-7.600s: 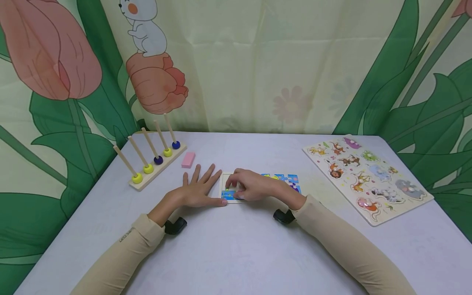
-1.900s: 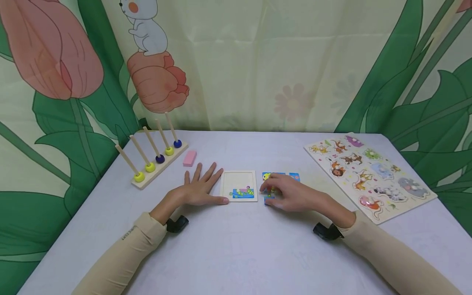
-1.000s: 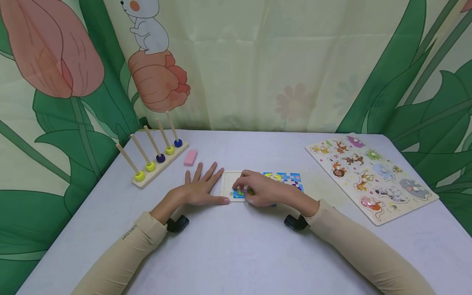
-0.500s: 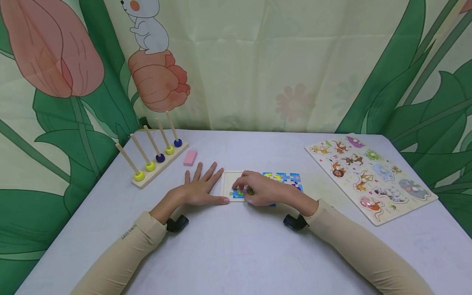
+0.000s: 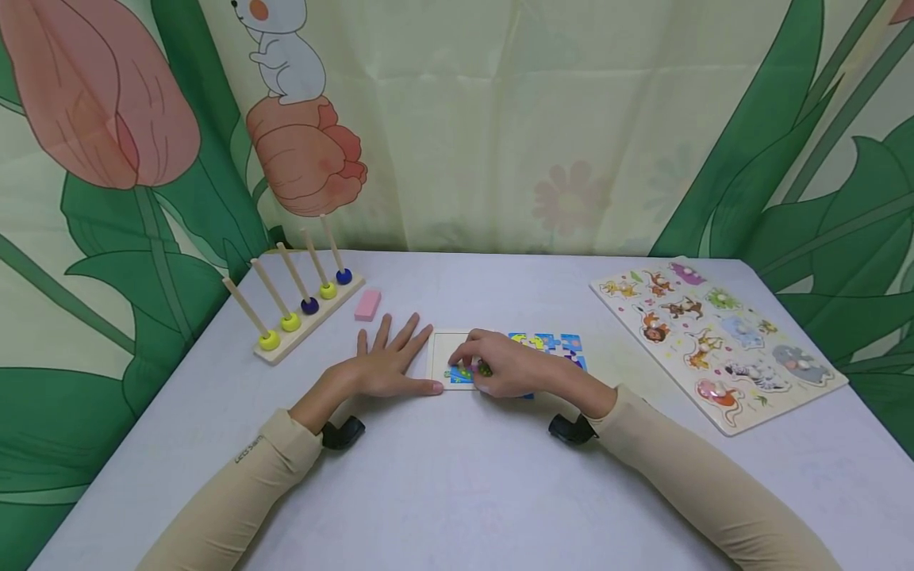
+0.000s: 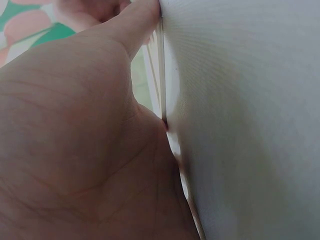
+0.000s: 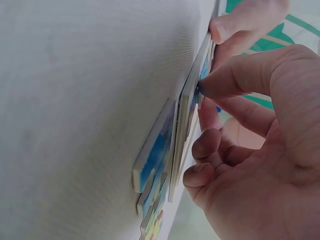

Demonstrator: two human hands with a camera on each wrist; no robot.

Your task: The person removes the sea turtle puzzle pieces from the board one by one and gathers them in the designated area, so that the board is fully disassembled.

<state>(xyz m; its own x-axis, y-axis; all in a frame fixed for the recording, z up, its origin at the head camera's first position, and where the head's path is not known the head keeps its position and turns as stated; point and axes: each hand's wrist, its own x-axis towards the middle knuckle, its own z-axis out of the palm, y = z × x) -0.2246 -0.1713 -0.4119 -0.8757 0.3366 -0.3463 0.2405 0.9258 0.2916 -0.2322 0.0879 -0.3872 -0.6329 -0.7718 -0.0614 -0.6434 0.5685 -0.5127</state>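
A small pale puzzle frame [image 5: 446, 346] lies mid-table, with blue-green jigsaw pieces [image 5: 460, 374] along its lower part. My left hand [image 5: 389, 369] rests flat with spread fingers at its left side, the thumb touching its lower left corner. Over the frame's right half, my right hand [image 5: 503, 365] pinches a small jigsaw piece [image 5: 485, 368] between thumb and fingers, mostly hidden by the hand. In the right wrist view the thumb is down against the frame [image 7: 182, 120]. Colourful loose jigsaw pieces [image 5: 546, 342] lie right of the frame, partly under the right wrist.
At the left stands a wooden peg rack [image 5: 307, 321] with yellow and blue beads. A pink block [image 5: 367, 305] lies near it. On the right is an animal peg puzzle board [image 5: 717, 345]. A printed curtain [image 5: 457, 159] hangs behind the table.
My right hand went from the frame to the loose pieces on the right, then came back over the frame with a piece. It has stayed there for about a second. The left hand stayed put.
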